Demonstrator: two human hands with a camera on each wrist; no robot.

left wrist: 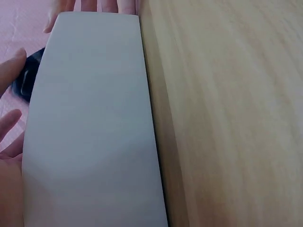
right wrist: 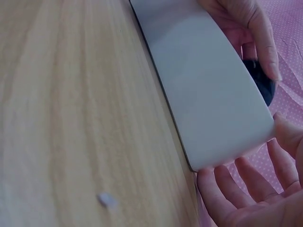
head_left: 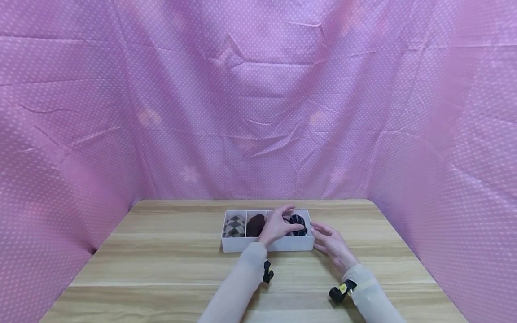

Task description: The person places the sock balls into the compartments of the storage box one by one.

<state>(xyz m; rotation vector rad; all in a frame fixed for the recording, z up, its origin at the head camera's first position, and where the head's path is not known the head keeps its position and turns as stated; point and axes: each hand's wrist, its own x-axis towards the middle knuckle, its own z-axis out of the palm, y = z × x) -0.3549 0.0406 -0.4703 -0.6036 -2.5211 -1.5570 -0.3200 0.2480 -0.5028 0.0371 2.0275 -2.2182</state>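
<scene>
A white divided box [head_left: 266,244] stands on the table with rolled fabric pieces, like socks, in its compartments. From the left they are a checked roll [head_left: 234,227], a brown roll [head_left: 255,225], one mostly hidden behind my left hand, and a dark patterned roll [head_left: 298,224] at the right. My left hand [head_left: 276,228] reaches over the box, fingers spread, its thumb lying on the dark roll; the right wrist view shows that thumb [right wrist: 265,47] against it. Beside the box's right end, my right hand [head_left: 331,243] holds its extended fingers [right wrist: 227,187] against the end wall, thumb by the rim.
The wooden table [head_left: 161,269] spreads around the box. Pink dotted cloth [head_left: 258,112] hangs behind it and along both sides. A small pale bit [right wrist: 107,199] lies on the wood in the right wrist view. A black wrist camera [head_left: 342,290] sits on the right sleeve.
</scene>
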